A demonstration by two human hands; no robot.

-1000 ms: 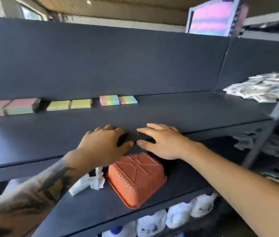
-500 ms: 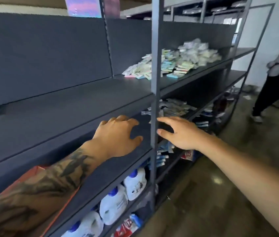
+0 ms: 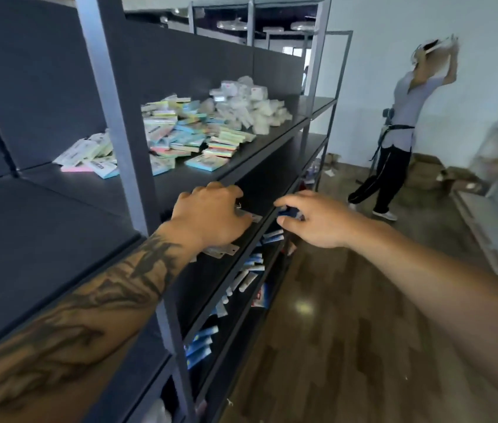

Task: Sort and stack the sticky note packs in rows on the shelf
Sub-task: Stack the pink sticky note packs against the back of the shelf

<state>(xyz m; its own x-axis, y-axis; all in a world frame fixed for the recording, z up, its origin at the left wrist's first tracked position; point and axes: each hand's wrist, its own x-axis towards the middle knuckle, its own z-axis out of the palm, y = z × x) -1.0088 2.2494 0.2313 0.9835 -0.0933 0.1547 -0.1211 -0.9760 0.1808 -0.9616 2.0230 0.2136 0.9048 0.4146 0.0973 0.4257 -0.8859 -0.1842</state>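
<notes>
Both grips are loose and hold nothing, the left hand [image 3: 211, 215] and right hand [image 3: 312, 221] reaching below the shelf [image 3: 272, 138] edge, where the sticky note packs [image 3: 180, 135] lie heaped behind the grey upright post [image 3: 119, 123].

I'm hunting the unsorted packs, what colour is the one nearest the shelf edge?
Light blue pack, in the head view.

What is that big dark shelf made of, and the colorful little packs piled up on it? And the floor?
The shelf looks like painted metal: matte dark boards, thin grey upright posts with sharp edges. The sticky note packs seem to be pastel paper blocks, several in clear shiny wrap, though the glints are faint. The floor looks like wood-patterned planks with a glossy finish, since it reflects light; real wood or vinyl, I cannot tell.
</notes>
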